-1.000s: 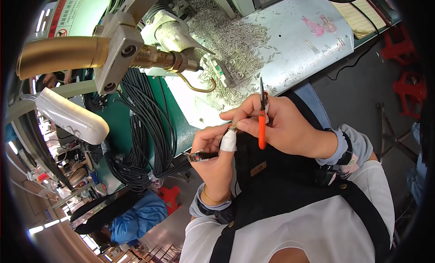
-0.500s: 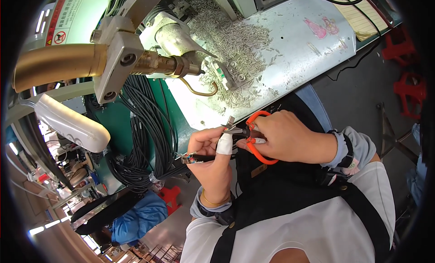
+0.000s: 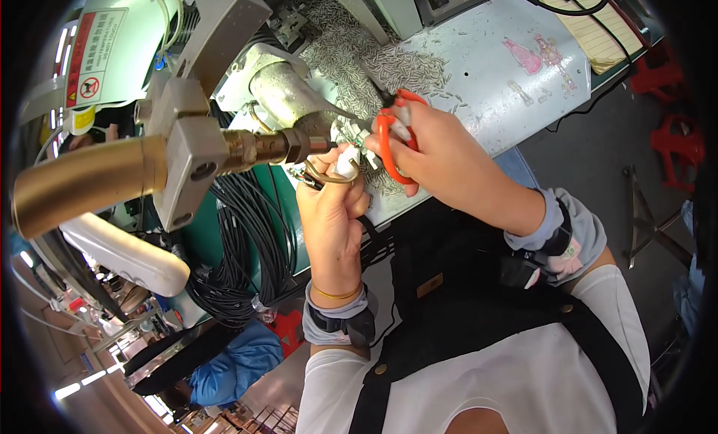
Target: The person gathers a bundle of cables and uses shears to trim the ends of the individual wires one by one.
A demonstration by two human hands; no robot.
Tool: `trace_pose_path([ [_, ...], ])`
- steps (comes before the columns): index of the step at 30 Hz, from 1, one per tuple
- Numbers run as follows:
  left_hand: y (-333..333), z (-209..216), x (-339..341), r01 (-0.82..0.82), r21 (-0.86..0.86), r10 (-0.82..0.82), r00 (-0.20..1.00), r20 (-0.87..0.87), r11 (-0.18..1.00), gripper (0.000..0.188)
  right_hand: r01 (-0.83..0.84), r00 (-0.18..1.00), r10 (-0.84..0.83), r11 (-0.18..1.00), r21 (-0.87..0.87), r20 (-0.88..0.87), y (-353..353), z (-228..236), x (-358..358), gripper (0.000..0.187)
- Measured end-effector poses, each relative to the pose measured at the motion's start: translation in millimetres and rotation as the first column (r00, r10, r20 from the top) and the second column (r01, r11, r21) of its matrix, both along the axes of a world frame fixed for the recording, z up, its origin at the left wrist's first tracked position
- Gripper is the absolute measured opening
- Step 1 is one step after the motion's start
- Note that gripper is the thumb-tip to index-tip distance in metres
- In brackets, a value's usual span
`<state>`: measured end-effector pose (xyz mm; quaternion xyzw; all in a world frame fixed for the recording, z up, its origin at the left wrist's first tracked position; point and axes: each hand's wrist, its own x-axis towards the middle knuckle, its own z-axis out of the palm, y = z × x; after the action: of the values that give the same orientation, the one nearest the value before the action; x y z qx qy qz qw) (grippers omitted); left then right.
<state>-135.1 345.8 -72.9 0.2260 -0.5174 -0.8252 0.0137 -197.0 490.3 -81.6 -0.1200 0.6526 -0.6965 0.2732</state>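
Observation:
My left hand (image 3: 329,217) is raised to the tip of the machine's brass nozzle (image 3: 258,146), its fingers closed on a black cable end (image 3: 307,179) with small coloured wires. White wrapping (image 3: 348,163) covers its thumb tip. My right hand (image 3: 445,150) is close beside it on the right, wrapped round orange-handled cutters (image 3: 385,146). Their dark jaws point away from me, above the work plate. The right fingertips are near a small white and green part (image 3: 363,138) at the nozzle; whether they touch it I cannot make out.
Many small metal pins (image 3: 407,71) cover the pale metal plate (image 3: 493,97). A thick bundle of black cables (image 3: 239,239) lies to the left, near a white lamp (image 3: 127,254). A bent copper tube (image 3: 340,179) curves below the nozzle. Red stools (image 3: 677,153) stand at the right.
Both hands have moved up and away from my body, from the plate's near edge to the nozzle. The cutters have turned away from the left hand and now point toward the pins.

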Motion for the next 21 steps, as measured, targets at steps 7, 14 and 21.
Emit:
trace_pose_path([
  [7,-10.2,1.2,-4.0,0.053,0.055,-0.056,0.996,0.066,0.997,0.015,0.002,0.988,0.009,0.997,0.071,-0.154,-6.3,-8.4,-5.3,0.011],
  [14,-10.7,0.2,-1.5,0.026,0.012,-0.027,0.997,0.068,1.0,0.011,0.02,0.979,0.004,0.993,0.114,-0.205,-7.0,-5.9,-5.6,0.013],
  [21,-8.5,1.5,-3.2,0.012,-0.003,-0.012,0.998,0.066,1.0,0.009,0.082,0.97,-0.071,0.996,0.037,-0.233,-9.5,-9.6,-1.8,0.015],
])
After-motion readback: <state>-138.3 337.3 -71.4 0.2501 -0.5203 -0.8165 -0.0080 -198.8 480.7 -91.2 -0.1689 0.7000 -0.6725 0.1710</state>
